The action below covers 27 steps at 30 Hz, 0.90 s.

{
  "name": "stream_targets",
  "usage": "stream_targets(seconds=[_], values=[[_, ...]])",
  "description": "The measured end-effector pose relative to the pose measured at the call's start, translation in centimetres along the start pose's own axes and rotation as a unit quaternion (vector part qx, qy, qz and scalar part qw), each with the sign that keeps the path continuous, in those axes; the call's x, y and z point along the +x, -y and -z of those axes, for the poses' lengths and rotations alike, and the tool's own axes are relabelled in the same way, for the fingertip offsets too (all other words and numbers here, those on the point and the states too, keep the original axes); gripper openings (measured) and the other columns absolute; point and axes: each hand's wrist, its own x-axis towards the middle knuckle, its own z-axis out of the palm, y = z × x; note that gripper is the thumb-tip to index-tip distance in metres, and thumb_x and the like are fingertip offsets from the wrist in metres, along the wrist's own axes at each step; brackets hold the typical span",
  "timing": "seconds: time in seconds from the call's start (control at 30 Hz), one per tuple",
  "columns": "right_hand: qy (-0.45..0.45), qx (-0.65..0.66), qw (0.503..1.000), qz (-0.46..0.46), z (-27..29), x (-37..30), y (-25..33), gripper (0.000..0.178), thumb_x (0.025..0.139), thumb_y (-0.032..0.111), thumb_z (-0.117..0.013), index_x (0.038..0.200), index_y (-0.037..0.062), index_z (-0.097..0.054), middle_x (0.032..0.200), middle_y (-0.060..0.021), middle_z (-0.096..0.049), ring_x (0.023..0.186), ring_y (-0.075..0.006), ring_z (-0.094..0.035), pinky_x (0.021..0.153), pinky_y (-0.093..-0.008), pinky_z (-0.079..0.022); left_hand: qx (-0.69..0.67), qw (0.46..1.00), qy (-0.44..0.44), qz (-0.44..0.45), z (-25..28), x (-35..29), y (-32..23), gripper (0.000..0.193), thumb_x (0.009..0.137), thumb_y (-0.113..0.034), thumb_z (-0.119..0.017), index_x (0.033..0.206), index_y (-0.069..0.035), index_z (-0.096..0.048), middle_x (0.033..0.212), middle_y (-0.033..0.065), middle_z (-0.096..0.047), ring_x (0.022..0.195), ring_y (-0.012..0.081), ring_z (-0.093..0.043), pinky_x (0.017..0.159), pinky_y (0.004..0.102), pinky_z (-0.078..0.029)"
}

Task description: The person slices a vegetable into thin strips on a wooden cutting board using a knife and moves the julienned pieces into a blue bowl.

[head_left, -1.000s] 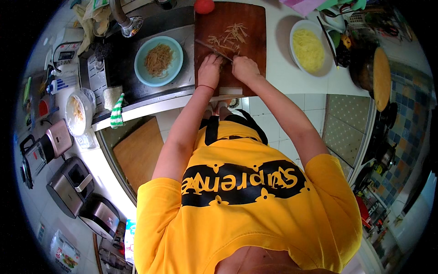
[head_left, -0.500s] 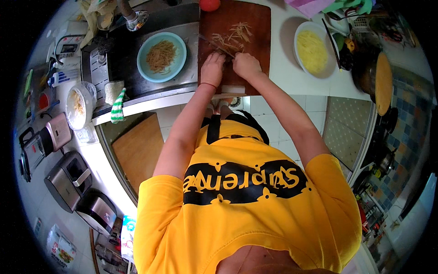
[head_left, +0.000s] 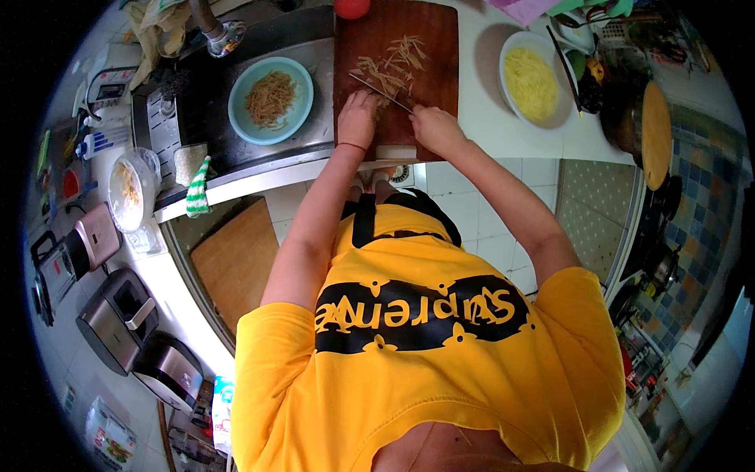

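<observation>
A brown cutting board [head_left: 432, 94] lies across the counter beside the sink, with thin pale-brown shreds [head_left: 405, 53] scattered over its far half. My right hand [head_left: 437, 130] is closed around the handle of a kitchen knife [head_left: 376, 88]. The blade points to the far left, just beyond the fingertips of my left hand [head_left: 358, 119]. Those fingers are bent and pressed together on the board, against a bit of brown food mostly hidden under them. A light blue bowl [head_left: 238, 118] of similar brown shreds stands to the left, over the sink.
On the right, a white bowl [head_left: 568, 118] holds pale yellow shreds, with dark chopsticks [head_left: 563, 67] at its rim. A red round object [head_left: 351, 8] sits at the board's far edge. The faucet [head_left: 226, 38] overhangs the sink. A white bowl [head_left: 118, 208] stands at the left.
My right hand has shifted right and nearer relative to the board, and the knife blade now shows more plainly. My left hand stays near the same spot. The whole view has shifted slightly.
</observation>
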Motion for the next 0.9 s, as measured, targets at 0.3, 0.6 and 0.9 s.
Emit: stream_targets(seconds=[0.3,0.6,0.9], values=[[-0.102,0.069,0.992,-0.036,-1.9,3.5,1.0,0.023,0.085,0.020,-0.049,0.082,-0.0003,-0.059,0.079,-0.0249,-0.062,0.075,-0.0415,-0.060,0.070,-0.0500,-0.048,0.000,1.000,0.010,-0.020,-0.1,-0.1,0.7,0.026,0.075,-0.006,-0.049,0.097,-0.009,-0.063,0.101,0.0077,-0.056,0.100,0.0274,-0.052,0.085,0.0357,-0.045],[-0.047,0.003,0.999,-0.011,0.3,-0.5,1.0,0.023,0.086,0.022,-0.048,0.085,0.0005,-0.058,0.077,-0.0244,-0.061,0.075,-0.0414,-0.060,0.067,-0.0502,-0.048,0.000,0.999,0.038,0.007,0.7,-0.1,0.4,0.022,0.075,-0.005,-0.049,0.092,-0.009,-0.063,0.100,0.0083,-0.056,0.095,0.0278,-0.052,0.082,0.0354,-0.046],[-0.022,-0.019,0.999,-0.044,-2.0,2.4,1.6,0.024,0.086,0.020,-0.048,0.085,-0.0006,-0.059,0.081,-0.0245,-0.063,0.078,-0.0412,-0.061,0.071,-0.0494,-0.048,0.015,0.999,0.047,0.001,0.6,-0.2,0.4,0.023,0.075,-0.005,-0.049,0.093,-0.009,-0.062,0.099,0.0074,-0.057,0.098,0.0272,-0.052,0.083,0.0352,-0.046]])
